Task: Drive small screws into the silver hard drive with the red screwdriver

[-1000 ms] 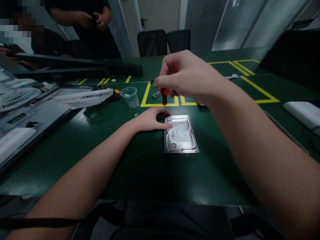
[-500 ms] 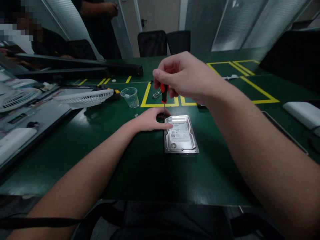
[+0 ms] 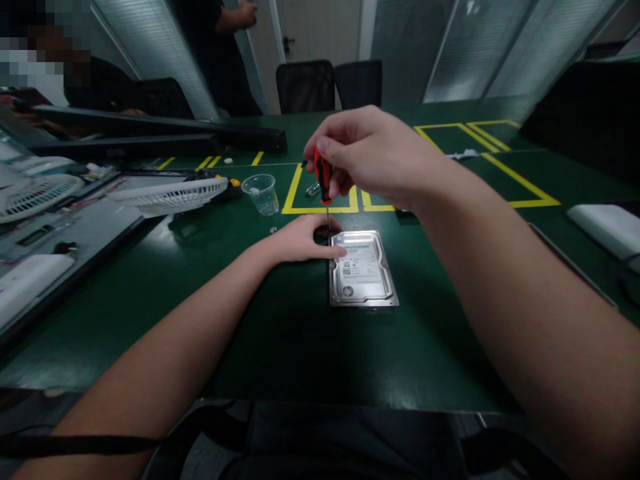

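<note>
A silver hard drive [image 3: 367, 277] with a white label lies flat on the green table. My left hand [image 3: 310, 240] grips its far left corner, thumb on the top face and the other fingers around the far edge, partly hidden. Above that corner my right hand [image 3: 353, 147] pinches the handle of a red and black screwdriver [image 3: 325, 180]. The screwdriver leans slightly, its shaft pointing down to the drive's far left corner. Whether the tip sits in a screw is too small to tell.
Left of centre stands a clear plastic cup [image 3: 261, 195], with small bits [image 3: 273, 231] nearby. White fans [image 3: 175, 197] and a large panel occupy the left. Behind are black bars [image 3: 165, 133], chairs [image 3: 305, 87] and a standing person [image 3: 215, 53]. A white device [image 3: 605, 230] lies at right.
The screwdriver handle has tilted a little to the left, and my right fingers have shifted on it. My left hand and the hard drive stay put. The standing person has moved slightly right.
</note>
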